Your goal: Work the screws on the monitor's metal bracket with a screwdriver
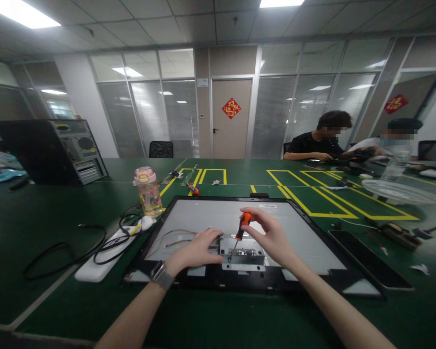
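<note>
In the head view, a monitor panel point(189, 213) with a grey back and black frame lies flat in front of me. A silver metal bracket point(244, 266) sits on its lower middle. My right hand point(272, 237) grips an orange-and-black screwdriver point(243, 224) by its handle, thumb and fingers pinching it. The shaft slants down to the left, with its tip at the bracket's left part; whether it sits in a screw is too small to tell. My left hand point(198, 249), wearing a watch, holds the bracket's left end between thumb and fingers. Thin wires run beside it.
Left of the panel are a white power strip point(103, 259), black cables and a pink-lidded bottle point(149, 194). A computer case point(51, 150) stands farther left. A black flat slab point(368, 259) lies on the right. Another screwdriver point(193, 189) lies beyond the panel. Two people sit at the far right.
</note>
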The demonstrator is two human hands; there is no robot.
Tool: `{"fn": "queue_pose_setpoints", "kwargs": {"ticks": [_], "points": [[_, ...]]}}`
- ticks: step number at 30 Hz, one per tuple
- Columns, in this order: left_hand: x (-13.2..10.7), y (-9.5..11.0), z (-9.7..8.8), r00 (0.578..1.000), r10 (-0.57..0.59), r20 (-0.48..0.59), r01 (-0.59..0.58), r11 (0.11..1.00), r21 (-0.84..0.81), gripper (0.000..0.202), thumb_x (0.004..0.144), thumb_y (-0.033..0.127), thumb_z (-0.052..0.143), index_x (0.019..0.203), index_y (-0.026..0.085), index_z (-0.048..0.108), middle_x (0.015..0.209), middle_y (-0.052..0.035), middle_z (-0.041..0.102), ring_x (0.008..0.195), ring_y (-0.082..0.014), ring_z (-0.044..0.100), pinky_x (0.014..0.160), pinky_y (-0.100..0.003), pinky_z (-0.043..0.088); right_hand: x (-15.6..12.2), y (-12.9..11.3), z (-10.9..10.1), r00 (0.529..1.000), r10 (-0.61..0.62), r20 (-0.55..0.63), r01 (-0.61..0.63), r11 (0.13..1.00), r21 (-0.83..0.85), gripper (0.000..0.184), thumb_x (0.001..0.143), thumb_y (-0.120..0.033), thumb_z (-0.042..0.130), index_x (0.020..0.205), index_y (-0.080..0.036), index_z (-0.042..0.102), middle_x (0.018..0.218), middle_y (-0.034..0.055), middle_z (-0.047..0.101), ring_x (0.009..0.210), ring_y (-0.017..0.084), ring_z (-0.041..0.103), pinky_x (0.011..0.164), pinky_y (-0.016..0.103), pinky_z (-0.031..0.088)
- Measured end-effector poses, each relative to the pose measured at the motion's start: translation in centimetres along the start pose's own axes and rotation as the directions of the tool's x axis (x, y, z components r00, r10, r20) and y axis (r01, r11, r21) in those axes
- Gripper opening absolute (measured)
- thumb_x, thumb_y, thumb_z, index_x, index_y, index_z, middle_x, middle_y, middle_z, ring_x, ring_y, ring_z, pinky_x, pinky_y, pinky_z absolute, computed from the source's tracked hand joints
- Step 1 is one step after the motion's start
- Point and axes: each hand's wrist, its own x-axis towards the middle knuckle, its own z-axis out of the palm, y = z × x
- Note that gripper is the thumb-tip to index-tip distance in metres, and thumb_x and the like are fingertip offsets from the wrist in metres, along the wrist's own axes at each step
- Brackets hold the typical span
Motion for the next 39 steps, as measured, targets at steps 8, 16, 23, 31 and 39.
{"fn": "queue_pose_setpoints", "kwargs": {"ticks": [8, 16, 23, 31, 39], "points": [[0.1, 0.2, 0.0, 1.0, 0.004, 0.002, -0.004, 1.0, -0.012, 0.062, 0.074, 0.039, 0.067, 0.129, 0.024, 0.045, 0.132, -0.0074, 0.049, 0.123, -0.0298, 0.043, 0.103, -0.041, 0.032, 0.1, -0.6, -0.4, 0.998, -0.053, 0.031, 0.055, 0.997, -0.053, 0.026, 0.082, -0.023, 0.062, 0.107, -0.024, 0.059, 0.097, 0.0056, 0.067, 0.088, 0.021, 0.063, 0.083, 0.039, 0.051], [0.0, 0.5, -0.1, 1.0, 0.019, -0.01, -0.019, 1.0, -0.008, 0.058, 0.073, 0.035, 0.068, 0.126, 0.024, 0.047, 0.125, -0.007, 0.052, 0.115, -0.0275, 0.048, 0.099, -0.039, 0.036, -0.1, -1.4, -0.4, 0.984, -0.051, 0.17, 0.049, 0.999, 0.013, 0.032, 0.085, -0.021, 0.056, 0.117, -0.024, 0.053, 0.102, 0.007, 0.066, 0.093, 0.02, 0.063, 0.087, 0.038, 0.05], [0.1, -0.1, 0.1, 0.999, 0.032, -0.012, -0.032, 0.999, -0.011, 0.061, 0.074, 0.039, 0.068, 0.128, 0.024, 0.045, 0.126, -0.0067, 0.051, 0.115, -0.0276, 0.048, 0.1, -0.039, 0.035, 0.0, -0.8, -0.5, 0.988, -0.02, 0.151, 0.018, 1.0, 0.013, 0.032, 0.083, -0.019, 0.059, 0.114, -0.023, 0.053, 0.091, 0.0042, 0.066, 0.082, 0.018, 0.064, 0.082, 0.036, 0.052], [0.0, 0.5, -0.2, 1.0, 0.018, -0.006, -0.018, 1.0, -0.013, 0.06, 0.073, 0.038, 0.068, 0.127, 0.024, 0.046, 0.124, -0.007, 0.052, 0.115, -0.028, 0.048, 0.099, -0.039, 0.036, 0.2, -1.3, -1.1, 0.974, -0.013, 0.224, 0.043, 0.991, -0.13, 0.035, 0.082, -0.023, 0.061, 0.115, -0.024, 0.049, 0.098, 0.0076, 0.067, 0.08, 0.02, 0.062, 0.075, 0.037, 0.051], [0.1, 0.0, 0.1, 0.999, 0.027, -0.017, -0.028, 0.999, -0.017, 0.062, 0.072, 0.037, 0.069, 0.128, 0.025, 0.046, 0.126, -0.0065, 0.051, 0.115, -0.0277, 0.048, 0.1, -0.039, 0.036, 0.0, -1.8, -1.0, 0.966, -0.002, 0.26, 0.024, 0.996, -0.082, 0.034, 0.083, -0.012, 0.05, 0.115, -0.024, 0.044, 0.1, 0.0064, 0.062, 0.08, 0.017, 0.061, 0.076, 0.035, 0.049]]}}
